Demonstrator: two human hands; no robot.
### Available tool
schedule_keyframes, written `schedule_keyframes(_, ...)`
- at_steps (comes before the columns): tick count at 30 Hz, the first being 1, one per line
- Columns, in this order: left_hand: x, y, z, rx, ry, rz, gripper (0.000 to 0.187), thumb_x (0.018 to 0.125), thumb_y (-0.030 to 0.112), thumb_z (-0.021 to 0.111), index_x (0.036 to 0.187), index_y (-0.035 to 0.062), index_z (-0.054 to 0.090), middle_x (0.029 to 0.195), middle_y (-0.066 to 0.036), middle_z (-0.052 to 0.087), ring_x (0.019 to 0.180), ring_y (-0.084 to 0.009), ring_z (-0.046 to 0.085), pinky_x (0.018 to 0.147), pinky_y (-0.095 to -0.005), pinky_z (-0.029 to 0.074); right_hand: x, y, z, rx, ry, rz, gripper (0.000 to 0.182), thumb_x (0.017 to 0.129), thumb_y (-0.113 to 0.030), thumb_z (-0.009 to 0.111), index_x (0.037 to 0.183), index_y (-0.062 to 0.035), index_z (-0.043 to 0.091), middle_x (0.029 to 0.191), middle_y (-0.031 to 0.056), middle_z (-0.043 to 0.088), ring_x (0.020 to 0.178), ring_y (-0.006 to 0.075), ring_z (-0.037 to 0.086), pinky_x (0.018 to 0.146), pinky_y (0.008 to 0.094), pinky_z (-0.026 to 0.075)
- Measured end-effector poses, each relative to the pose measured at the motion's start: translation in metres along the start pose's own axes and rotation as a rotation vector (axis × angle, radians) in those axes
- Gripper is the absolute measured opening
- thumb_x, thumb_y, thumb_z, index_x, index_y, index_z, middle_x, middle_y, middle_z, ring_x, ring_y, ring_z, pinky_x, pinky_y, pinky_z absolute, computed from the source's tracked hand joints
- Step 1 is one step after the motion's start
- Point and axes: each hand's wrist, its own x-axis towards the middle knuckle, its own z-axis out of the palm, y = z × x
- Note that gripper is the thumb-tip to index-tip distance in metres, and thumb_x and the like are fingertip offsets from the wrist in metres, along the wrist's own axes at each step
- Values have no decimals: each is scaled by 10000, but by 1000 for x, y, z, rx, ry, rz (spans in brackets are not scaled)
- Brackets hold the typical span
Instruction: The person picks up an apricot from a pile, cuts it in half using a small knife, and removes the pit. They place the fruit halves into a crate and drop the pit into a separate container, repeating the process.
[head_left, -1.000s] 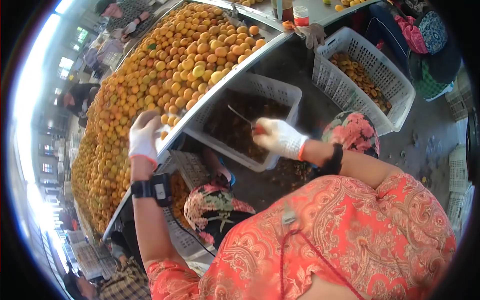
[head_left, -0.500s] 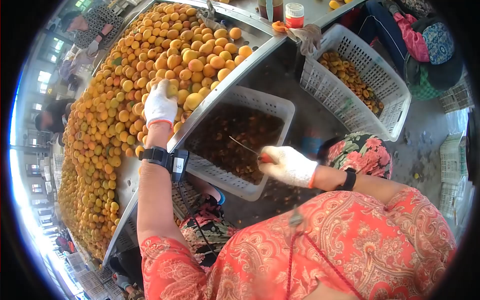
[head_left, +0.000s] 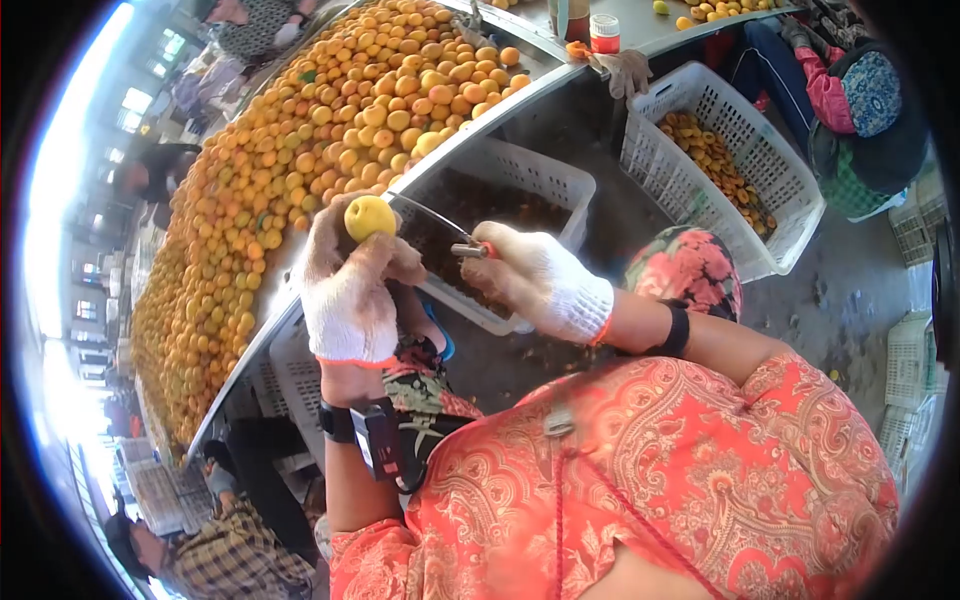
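A yellow apricot [head_left: 370, 218] sits between the fingers of my left hand [head_left: 352, 285], which wears a stained white glove. My right hand [head_left: 545, 280], also gloved, is closed on a small tool [head_left: 474, 249] with a red handle and a thin curved metal end reaching toward the apricot. Whether the tool touches the fruit is hard to tell. Beyond both hands, a large heap of apricots [head_left: 300, 140] covers the metal table. Below my hands is a white crate [head_left: 580, 190] with dark, blurred contents.
The metal table edge [head_left: 480, 125] runs diagonally beside my left hand. A second white crate [head_left: 800, 215] holds apricot pieces. A red-labelled jar [head_left: 605, 36] and a loose glove [head_left: 627, 72] are at the table's corner. Co-workers sit at upper right and lower left.
My left hand has come back from the heap toward my body with an apricot in it. My right hand has moved up and left with the tool, nearer my left hand. The view has shifted.
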Motion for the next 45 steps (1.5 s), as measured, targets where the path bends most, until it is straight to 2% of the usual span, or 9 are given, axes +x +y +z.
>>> schedule_keyframes(6,-69,36,8,-24,52,119,416,825,10,621,1217,-60,499,938,-128,601,592,-158,566,483,-255,459,-14,-70,28,-14,-181,102,257,986,-273,544,903,-30,520,655,137,588,564,260,634,556,364,474)
schedule_keyframes(18,-121,62,8,348,283,412,254,863,-2,621,1100,-10,527,801,-16,531,573,-45,455,488,-185,340,-38,-116,47,-233,-225,-40,285,972,-299,563,914,-26,508,715,221,593,727,427,622,619,464,466)
schedule_keyframes(28,-132,70,24,-54,291,362,234,825,-55,646,1015,26,536,878,-46,572,690,-80,531,582,-205,438,-45,-102,59,-274,-145,-222,226,953,-237,584,907,-30,506,738,227,608,765,434,629,631,477,475)
schedule_keyframes(31,-128,59,18,-119,236,280,264,827,-20,698,1024,73,551,919,-33,588,809,-125,592,705,-262,519,-43,-100,60,-313,-110,-364,192,938,-205,572,1017,-32,546,811,223,619,761,403,643,642,443,508)
schedule_keyframes(33,-131,67,20,-250,206,178,357,833,-16,699,1140,46,528,928,-39,591,829,-116,585,720,-264,516,-47,-99,72,116,-90,-174,201,1001,-191,500,1041,-7,570,775,118,615,715,195,615,648,343,508)
schedule_keyframes(34,-124,59,19,-169,238,286,471,832,-25,684,1261,86,524,896,-14,563,690,-84,550,525,-223,440,-42,-101,68,-60,-88,-213,229,1019,-198,472,1042,15,553,741,69,584,705,117,553,614,304,467)
schedule_keyframes(38,-124,60,5,359,290,718,575,815,-10,691,1346,73,484,926,-22,566,627,-54,506,496,-214,419,-34,-111,77,-146,-51,-288,208,1022,-189,459,977,5,519,680,11,475,638,82,417,548,271,371)
schedule_keyframes(39,-145,84,8,203,252,389,519,789,-8,700,1271,-2,510,1011,-68,604,861,-114,576,786,-267,506,-34,-116,79,-81,-95,-231,191,1023,-180,455,961,-9,514,673,-14,450,631,59,389,531,257,344)
schedule_keyframes(45,-158,78,-3,41,302,393,489,799,26,706,1253,30,525,945,-42,592,731,-86,537,639,-245,459,-35,-110,89,-11,-188,-172,278,1030,-295,472,1011,-25,535,682,-50,437,602,15,378,497,205,306)
